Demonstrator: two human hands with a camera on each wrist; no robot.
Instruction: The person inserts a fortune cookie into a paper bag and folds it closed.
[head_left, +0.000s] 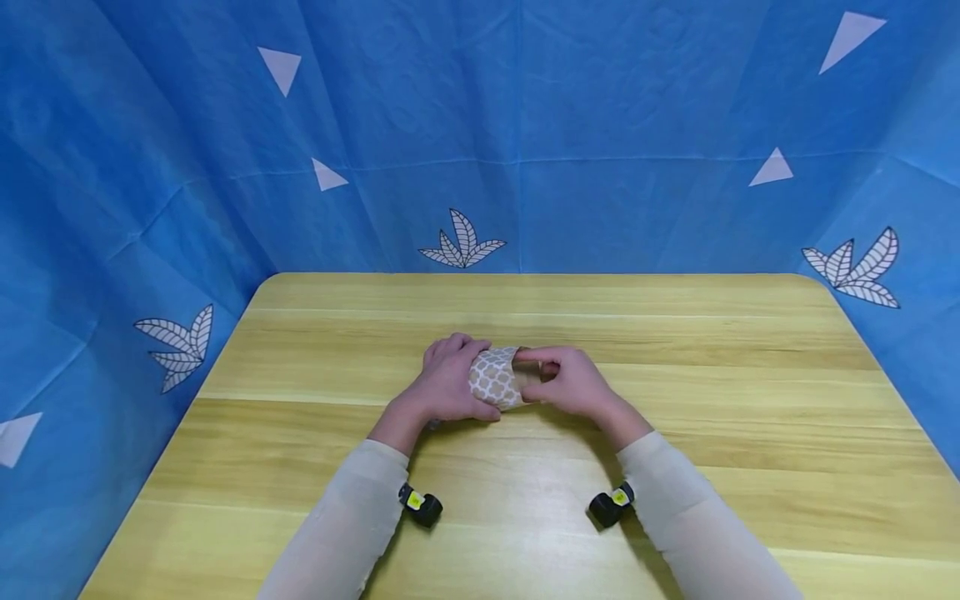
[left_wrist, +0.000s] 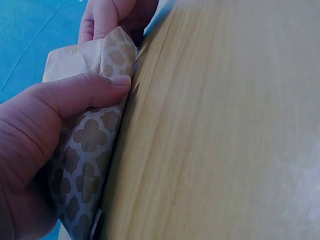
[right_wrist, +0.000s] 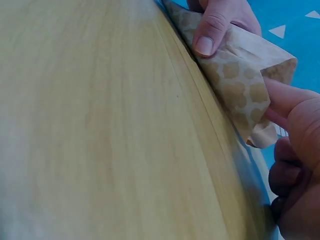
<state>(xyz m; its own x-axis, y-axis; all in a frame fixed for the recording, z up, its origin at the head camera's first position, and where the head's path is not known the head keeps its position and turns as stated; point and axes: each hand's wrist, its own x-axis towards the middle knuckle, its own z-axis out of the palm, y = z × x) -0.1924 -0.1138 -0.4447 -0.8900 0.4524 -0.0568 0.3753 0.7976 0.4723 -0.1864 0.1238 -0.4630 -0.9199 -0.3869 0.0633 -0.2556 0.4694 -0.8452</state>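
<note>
A brown paper bag (head_left: 495,377) with a white quatrefoil pattern lies on its side, low over the table, its mouth toward the right. My left hand (head_left: 450,379) grips the closed end, the thumb across the patterned face in the left wrist view. At the mouth, my right hand (head_left: 573,383) reaches in with its index finger and thumb spread apart against the edges. Its other fingers are curled back outside the bag, as the right wrist view shows. The paper (right_wrist: 240,90) is creased around the opening. What lies inside the bag is hidden.
The wood-grain table (head_left: 750,417) has rounded far corners. Behind it and along both sides hangs a blue curtain (head_left: 637,125) with white triangles and leaf prints. A small black device (head_left: 422,506) is strapped at the left wrist, and a similar black device (head_left: 609,506) at the right.
</note>
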